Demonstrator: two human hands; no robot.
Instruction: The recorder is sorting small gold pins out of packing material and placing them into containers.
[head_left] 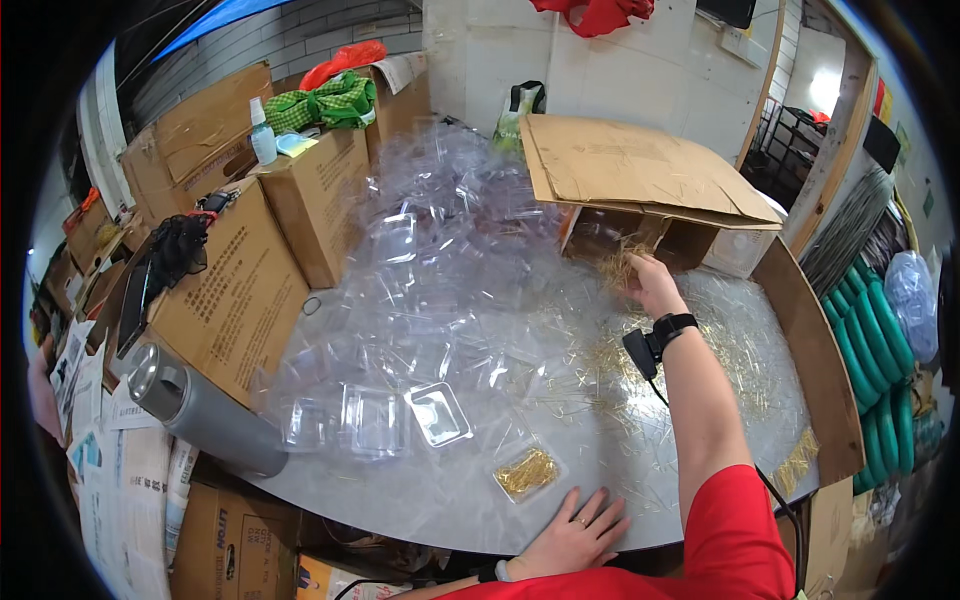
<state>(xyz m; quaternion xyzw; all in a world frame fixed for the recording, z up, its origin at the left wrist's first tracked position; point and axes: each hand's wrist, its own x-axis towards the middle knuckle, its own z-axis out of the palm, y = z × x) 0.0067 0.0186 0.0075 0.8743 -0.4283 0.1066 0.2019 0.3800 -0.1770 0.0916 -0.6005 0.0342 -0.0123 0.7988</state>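
Left hand (572,538), flat and empty, is pressed on grey table (420,500) for support near small clear gold-filled tray (525,472), while right hand (652,283) is closed on thin gold pins (622,262) gathered from brown cardboard box (640,180).

The left hand (575,535) lies flat, palm down, fingers spread, a ring on one finger and a band at the wrist. The right arm, in a red sleeve, stretches far forward; the right hand (652,283) is curled, fingers bent downward, a black strap around its wrist.
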